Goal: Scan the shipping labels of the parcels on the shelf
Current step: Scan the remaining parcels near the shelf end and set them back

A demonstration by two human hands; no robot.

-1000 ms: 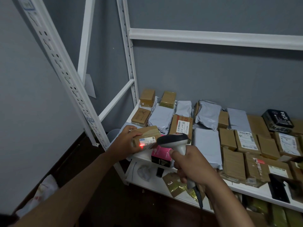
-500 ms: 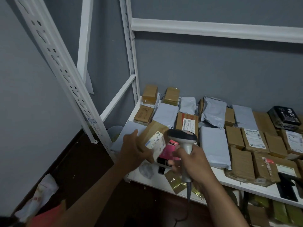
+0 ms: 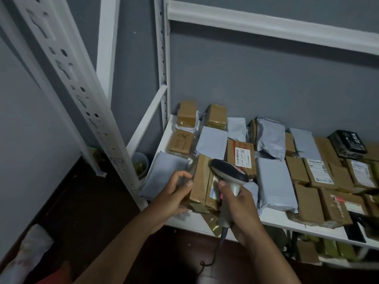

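Small brown taped cardboard parcel [image 3: 202,182] tilted at white shelf [image 3: 272,219] front-left edge, gripped by left hand [image 3: 174,198]. Right hand [image 3: 239,210] wrapped round grey corded handheld scanner [image 3: 229,173], head over parcel, partly hiding its label. Grey poly mailers [image 3: 275,183] and brown boxes [image 3: 242,155] crowd behind.

Both forearms are bare up to the frame's lower edge; the left hand [image 3: 171,195] and right hand [image 3: 241,210] wear no gloves, rings or watch.

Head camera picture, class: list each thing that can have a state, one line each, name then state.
Left hand: gripping the brown parcel.
Right hand: gripping the scanner's handle.
Brown parcel: held, tilted, at the shelf's front edge.
Scanner: held, head over the parcel.
Labelled box: lying flat, label up.
Shelf: loaded with parcels.
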